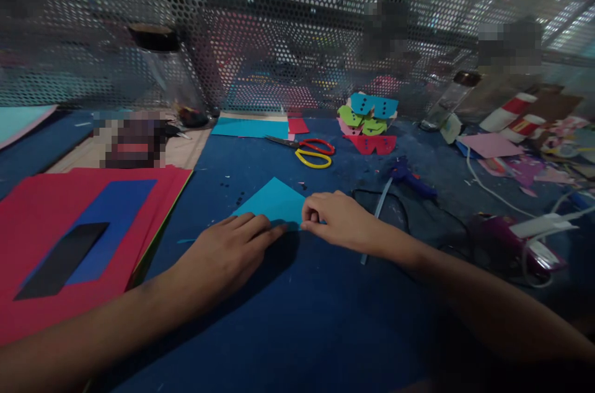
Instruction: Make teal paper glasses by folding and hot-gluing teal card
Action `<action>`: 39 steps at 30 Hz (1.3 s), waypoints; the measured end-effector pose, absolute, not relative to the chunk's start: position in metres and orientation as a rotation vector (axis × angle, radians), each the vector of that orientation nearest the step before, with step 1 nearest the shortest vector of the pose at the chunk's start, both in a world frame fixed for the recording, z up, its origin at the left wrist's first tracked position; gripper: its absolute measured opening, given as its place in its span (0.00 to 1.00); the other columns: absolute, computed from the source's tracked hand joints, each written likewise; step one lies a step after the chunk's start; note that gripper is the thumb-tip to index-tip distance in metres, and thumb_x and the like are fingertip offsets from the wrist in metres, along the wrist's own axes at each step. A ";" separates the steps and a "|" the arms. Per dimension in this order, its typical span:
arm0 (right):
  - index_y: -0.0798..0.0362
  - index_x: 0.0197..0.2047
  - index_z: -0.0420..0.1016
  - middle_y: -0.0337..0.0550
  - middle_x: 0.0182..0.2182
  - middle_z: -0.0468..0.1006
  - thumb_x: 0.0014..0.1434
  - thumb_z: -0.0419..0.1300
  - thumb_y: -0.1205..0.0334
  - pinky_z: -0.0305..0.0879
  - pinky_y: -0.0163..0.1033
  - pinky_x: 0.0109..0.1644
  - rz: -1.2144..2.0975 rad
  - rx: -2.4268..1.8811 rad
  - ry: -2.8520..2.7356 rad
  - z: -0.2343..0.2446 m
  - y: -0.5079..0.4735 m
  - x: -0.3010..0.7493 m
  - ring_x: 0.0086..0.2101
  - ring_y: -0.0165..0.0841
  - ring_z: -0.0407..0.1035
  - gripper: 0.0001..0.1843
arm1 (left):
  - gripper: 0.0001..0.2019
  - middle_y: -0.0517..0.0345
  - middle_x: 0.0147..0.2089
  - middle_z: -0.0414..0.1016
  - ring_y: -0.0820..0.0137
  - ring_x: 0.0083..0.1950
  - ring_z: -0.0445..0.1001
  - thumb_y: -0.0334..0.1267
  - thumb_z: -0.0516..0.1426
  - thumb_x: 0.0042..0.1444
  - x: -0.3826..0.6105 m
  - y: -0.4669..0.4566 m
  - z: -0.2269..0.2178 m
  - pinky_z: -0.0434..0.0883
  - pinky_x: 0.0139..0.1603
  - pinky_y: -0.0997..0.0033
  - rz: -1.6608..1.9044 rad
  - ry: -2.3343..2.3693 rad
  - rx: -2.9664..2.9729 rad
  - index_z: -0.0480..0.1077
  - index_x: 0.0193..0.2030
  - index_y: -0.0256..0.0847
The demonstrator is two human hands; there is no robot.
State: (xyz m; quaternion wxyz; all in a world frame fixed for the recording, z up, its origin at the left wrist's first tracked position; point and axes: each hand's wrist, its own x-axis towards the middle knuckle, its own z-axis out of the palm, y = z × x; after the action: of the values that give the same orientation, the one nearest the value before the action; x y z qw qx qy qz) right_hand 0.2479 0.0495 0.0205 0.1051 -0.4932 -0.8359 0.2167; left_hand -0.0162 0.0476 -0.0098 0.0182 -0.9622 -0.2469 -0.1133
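Observation:
A light-blue sheet of paper (275, 202), folded to a point at the far side, lies on the dark blue table. My left hand (237, 244) rests on its near left edge, fingers stretched over the paper and pressing it down. At the right corner my right hand (341, 219) has its fingers curled and pinched together on the paper's edge. The near edge is partly covered by my left fingers. Beyond the paper lie scissors (307, 150) with one red and one yellow handle, touched by neither hand.
At left are red sheets (32, 213) with blue and black strips on top. Coloured paper cut-outs (372, 117) stand near the perforated metal screen (288, 27). A glue gun (411, 179) with its cable, paper scraps (520, 167) and jars (170, 80) surround the work area.

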 end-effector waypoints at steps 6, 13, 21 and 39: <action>0.51 0.36 0.73 0.36 0.36 0.80 0.67 0.63 0.61 0.54 0.41 0.44 0.636 -1.448 -2.489 0.023 0.051 0.254 0.36 0.31 0.70 0.07 | 0.14 0.51 0.45 0.77 0.60 0.43 0.75 0.33 0.52 0.70 -0.015 0.049 -0.011 0.72 0.42 0.59 -0.274 -0.744 -2.959 0.73 0.59 0.42; 0.51 0.36 0.74 0.37 0.36 0.81 0.67 0.64 0.60 0.55 0.40 0.44 0.677 -1.461 -2.522 0.031 0.052 0.259 0.37 0.33 0.72 0.07 | 0.14 0.52 0.45 0.77 0.61 0.42 0.74 0.32 0.52 0.70 -0.014 0.049 -0.009 0.68 0.42 0.58 -0.281 -0.714 -2.960 0.73 0.59 0.42; 0.51 0.37 0.76 0.37 0.36 0.82 0.66 0.65 0.59 0.54 0.38 0.42 0.731 -1.526 -2.530 0.037 0.054 0.266 0.37 0.32 0.72 0.06 | 0.16 0.54 0.45 0.76 0.62 0.43 0.73 0.35 0.52 0.71 -0.012 0.050 -0.011 0.67 0.44 0.59 -0.291 -0.751 -2.964 0.71 0.62 0.46; 0.50 0.37 0.81 0.39 0.34 0.83 0.62 0.64 0.52 0.56 0.37 0.34 0.931 -1.587 -2.519 0.042 0.063 0.287 0.33 0.33 0.73 0.10 | 0.18 0.55 0.45 0.74 0.63 0.43 0.72 0.37 0.51 0.72 -0.012 0.051 -0.012 0.66 0.45 0.59 -0.315 -0.750 -2.980 0.70 0.65 0.48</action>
State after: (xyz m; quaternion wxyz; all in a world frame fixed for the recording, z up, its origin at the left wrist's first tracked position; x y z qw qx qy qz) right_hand 0.2867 0.0632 0.0417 0.0111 -0.5088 -0.8075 0.2983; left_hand -0.0123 0.0509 -0.0115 0.0263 -0.9644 -0.2426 -0.1019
